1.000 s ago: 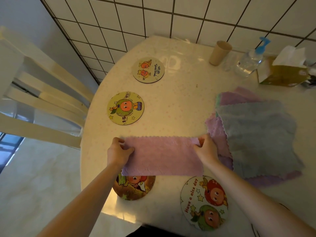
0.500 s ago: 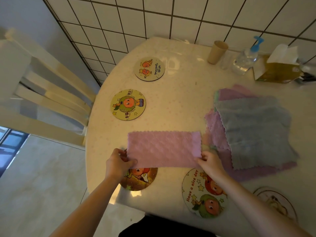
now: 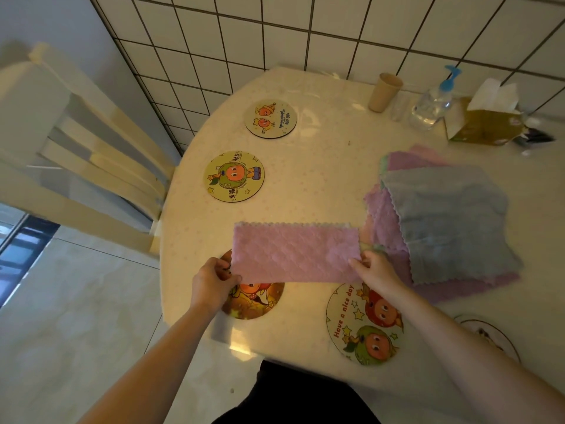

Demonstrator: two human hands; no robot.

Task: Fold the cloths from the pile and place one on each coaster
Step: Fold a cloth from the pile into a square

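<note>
A pink cloth (image 3: 295, 252), folded into a long strip, lies flat on the table near its front edge. My left hand (image 3: 212, 283) pinches its near left corner and my right hand (image 3: 374, 269) pinches its near right corner. The strip's left end overlaps a dark coaster (image 3: 255, 299). A "Have a nice day" coaster (image 3: 363, 325) lies bare below the right end. Two more bare coasters sit to the left: a green-fruit one (image 3: 234, 176) and a farther one (image 3: 270, 117). The pile of cloths (image 3: 440, 215), grey on top of pink, lies at the right.
A paper cup (image 3: 383, 92), a clear pump bottle (image 3: 432, 102) and a tissue box (image 3: 486, 119) stand along the tiled wall at the back. A cream chair (image 3: 91, 166) stands left of the round table (image 3: 321, 179). Another coaster (image 3: 489, 335) peeks out at the front right.
My hands have slid from the strip's far corners to its near corners. The cloth stays folded and flat in about the same place.
</note>
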